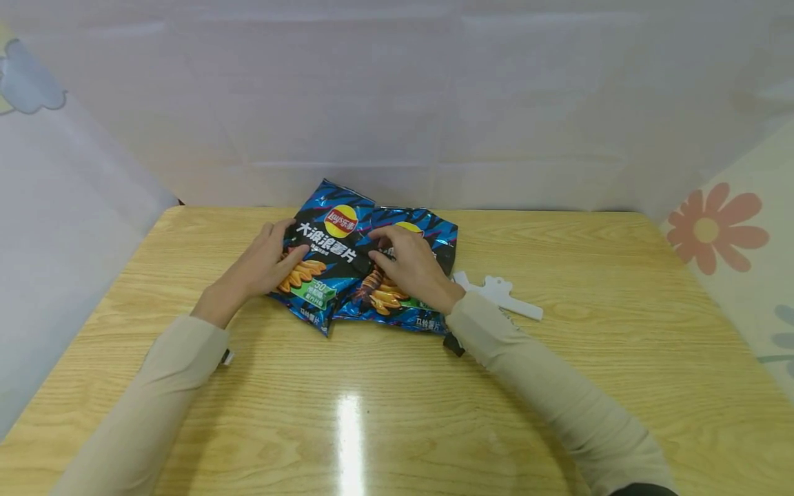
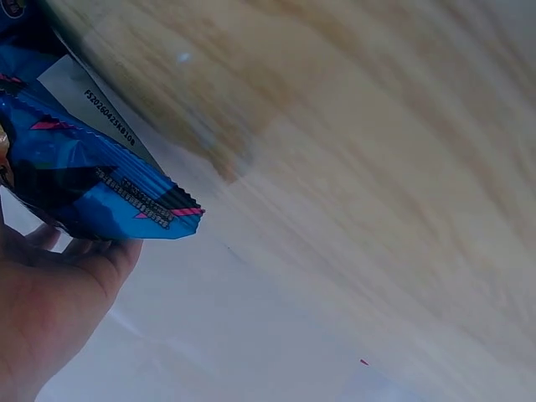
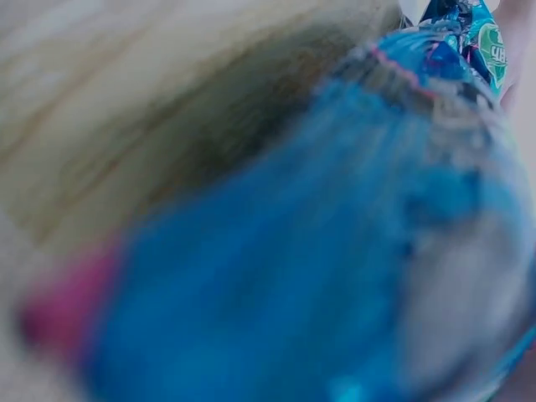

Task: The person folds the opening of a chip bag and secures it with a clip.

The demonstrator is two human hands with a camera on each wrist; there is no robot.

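Two blue chip bags are lying side by side, overlapping slightly, toward the far middle of the wooden counter [image 1: 558, 386]. The left hand [image 1: 263, 262] is lying on the left chip bag [image 1: 322, 255], its thumb curled over the front and its fingers wrapping the bag's left edge, so it is grasping that bag; the left wrist view is showing the bag's crimped seam [image 2: 146, 201] resting against the fingers [image 2: 92, 251]. The right hand [image 1: 412, 265] is resting on top of the right chip bag [image 1: 422, 275], fingers bent and pressing down near the upper part, seemingly pinching the foil, though the grip itself is hard to make out; the right wrist view is giving only a blurred blue close-up. A white clip [image 1: 499, 295] is lying on the counter just beside the right bag. By my reading, the bags are being gathered or lined up together, and the next move is probably calling for a firm hold on both.
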